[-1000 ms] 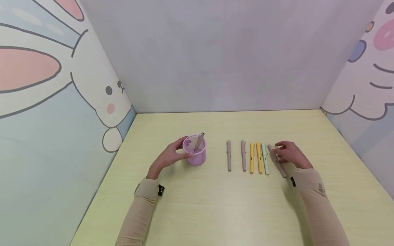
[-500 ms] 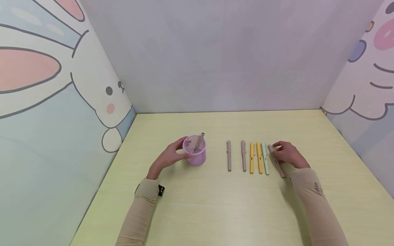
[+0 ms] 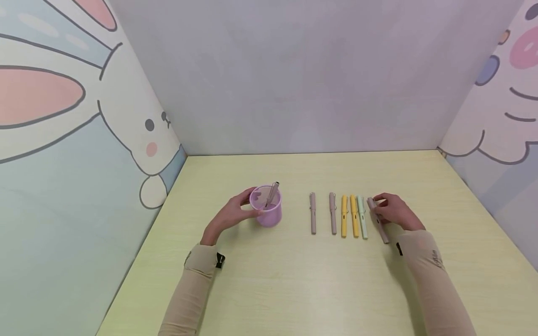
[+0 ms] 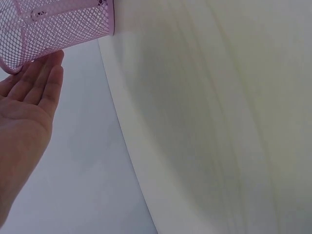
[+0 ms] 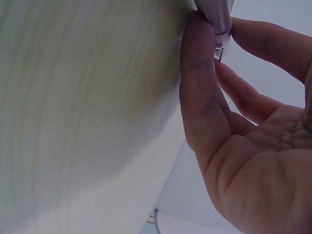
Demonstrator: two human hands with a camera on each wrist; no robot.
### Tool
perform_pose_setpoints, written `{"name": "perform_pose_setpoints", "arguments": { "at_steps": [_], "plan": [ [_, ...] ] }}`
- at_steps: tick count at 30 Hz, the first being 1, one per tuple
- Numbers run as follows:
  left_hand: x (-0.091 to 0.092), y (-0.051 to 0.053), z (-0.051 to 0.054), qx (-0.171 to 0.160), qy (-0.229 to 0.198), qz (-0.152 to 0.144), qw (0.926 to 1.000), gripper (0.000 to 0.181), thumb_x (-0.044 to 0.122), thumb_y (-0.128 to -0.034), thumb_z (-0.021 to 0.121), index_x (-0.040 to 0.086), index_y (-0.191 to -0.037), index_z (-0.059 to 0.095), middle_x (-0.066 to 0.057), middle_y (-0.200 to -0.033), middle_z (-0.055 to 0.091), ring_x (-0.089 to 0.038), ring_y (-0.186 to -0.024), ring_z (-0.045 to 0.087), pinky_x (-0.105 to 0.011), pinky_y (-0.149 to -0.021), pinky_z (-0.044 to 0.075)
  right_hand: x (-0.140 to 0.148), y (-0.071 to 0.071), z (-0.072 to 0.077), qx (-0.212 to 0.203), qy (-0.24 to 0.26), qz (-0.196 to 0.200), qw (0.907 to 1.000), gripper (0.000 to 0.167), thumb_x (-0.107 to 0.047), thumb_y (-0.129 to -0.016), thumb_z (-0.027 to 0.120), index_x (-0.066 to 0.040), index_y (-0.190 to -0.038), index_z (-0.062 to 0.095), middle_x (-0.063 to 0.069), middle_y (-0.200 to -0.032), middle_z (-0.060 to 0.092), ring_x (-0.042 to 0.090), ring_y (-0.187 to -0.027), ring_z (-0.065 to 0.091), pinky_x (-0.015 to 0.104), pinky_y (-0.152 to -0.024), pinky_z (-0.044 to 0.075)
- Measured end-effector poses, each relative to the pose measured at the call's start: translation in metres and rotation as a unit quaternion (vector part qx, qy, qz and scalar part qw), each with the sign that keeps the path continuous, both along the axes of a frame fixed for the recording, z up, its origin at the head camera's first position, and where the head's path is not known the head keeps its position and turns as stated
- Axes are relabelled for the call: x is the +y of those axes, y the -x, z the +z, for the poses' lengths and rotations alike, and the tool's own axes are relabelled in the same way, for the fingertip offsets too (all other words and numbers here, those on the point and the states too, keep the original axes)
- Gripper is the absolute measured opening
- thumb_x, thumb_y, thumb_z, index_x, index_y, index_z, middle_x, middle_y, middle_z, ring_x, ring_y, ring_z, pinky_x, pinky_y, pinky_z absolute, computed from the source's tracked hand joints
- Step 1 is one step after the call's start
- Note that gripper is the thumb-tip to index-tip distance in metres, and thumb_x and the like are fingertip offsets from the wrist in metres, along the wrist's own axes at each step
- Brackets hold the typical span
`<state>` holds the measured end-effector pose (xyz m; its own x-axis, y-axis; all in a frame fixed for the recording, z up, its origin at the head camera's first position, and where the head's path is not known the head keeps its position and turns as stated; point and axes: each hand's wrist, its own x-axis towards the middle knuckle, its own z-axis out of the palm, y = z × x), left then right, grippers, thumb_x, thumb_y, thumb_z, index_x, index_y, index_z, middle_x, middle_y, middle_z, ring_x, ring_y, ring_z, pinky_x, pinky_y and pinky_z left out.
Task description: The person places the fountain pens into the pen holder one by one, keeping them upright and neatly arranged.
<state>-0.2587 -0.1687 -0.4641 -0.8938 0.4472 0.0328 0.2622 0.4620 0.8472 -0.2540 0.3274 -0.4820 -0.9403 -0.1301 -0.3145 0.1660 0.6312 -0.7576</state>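
"The right hand [image 3: 397, 211] has drawn its fingers in since a second ago, and the slanted mauve pen [image 3: 381, 228] has swung slightly. From the left, what else?"

"The left hand [image 3: 231, 213] holds the mesh cup [image 3: 270, 217], thumb on the near side, fingers behind. A leaning pen [image 3: 272, 193] stands inside it."

"Next?"

"Two straight mauve pens [image 3: 313, 219], apart, then two yellow pens [image 3: 344, 219] and a green pen [image 3: 363, 221], closer together on the table [image 3: 286, 289]."

"And rightmost?"

"The right hand pinches the slanted mauve pen near its far end."
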Motion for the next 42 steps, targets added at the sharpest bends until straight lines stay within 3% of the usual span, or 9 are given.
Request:
{"name": "perform_pose_setpoints", "arguments": {
  "at_steps": [5,10,18,29,42],
  "plan": [
    [-0.001,-0.001,0.001,-0.005,-0.002,0.002,1.0000,0.083,0.031,-0.0904,0.079,0.007,-0.159,0.039,-0.015,-0.153,0.050,-0.038,-0.138,0.049,-0.058,-0.115,0.037,0.001,-0.002,-0.001,0.007,0.021,-0.014,0.9997,0.052,-0.005,-0.102,0.058,0.016,-0.144,0.038,0.035,-0.123,0.054,0.026,-0.088,0.064,0.035,-0.074,0.061],
    [0.000,-0.001,0.001,-0.009,-0.004,0.003,0.9999,0.084,0.030,-0.0900,0.079,0.006,-0.159,0.038,-0.015,-0.153,0.050,-0.038,-0.138,0.048,-0.058,-0.115,0.037,0.002,-0.005,0.000,0.049,0.061,-0.018,0.9968,0.054,-0.009,-0.104,0.056,0.016,-0.148,0.034,0.036,-0.127,0.051,0.029,-0.098,0.064,0.037,-0.077,0.063],
    [-0.002,0.000,0.000,-0.004,-0.004,0.000,1.0000,0.084,0.030,-0.0908,0.079,0.005,-0.160,0.037,-0.015,-0.153,0.050,-0.037,-0.138,0.048,-0.057,-0.115,0.037,0.001,-0.005,-0.001,0.098,0.168,-0.039,0.9802,0.056,-0.011,-0.107,0.055,0.013,-0.152,0.031,0.027,-0.121,0.048,0.009,-0.089,0.063,0.034,-0.077,0.063],
    [-0.002,0.002,-0.001,-0.005,-0.002,0.001,1.0000,0.084,0.031,-0.0902,0.079,0.007,-0.160,0.038,-0.014,-0.153,0.050,-0.037,-0.138,0.049,-0.057,-0.115,0.037,-0.024,-0.008,0.012,0.113,0.200,-0.060,0.9714,0.057,-0.013,-0.107,0.057,0.008,-0.153,0.031,0.024,-0.125,0.048,0.008,-0.096,0.059,0.036,-0.082,0.062],
    [-0.001,0.004,-0.003,0.008,-0.008,-0.010,0.9999,0.082,0.031,-0.0912,0.079,0.007,-0.159,0.039,-0.015,-0.153,0.051,-0.037,-0.138,0.049,-0.057,-0.115,0.037,-0.064,-0.002,0.017,0.152,0.263,-0.029,0.9521,0.052,-0.008,-0.105,0.059,0.009,-0.149,0.036,0.020,-0.118,0.051,0.012,-0.093,0.063,0.036,-0.079,0.063]
  ]
}}
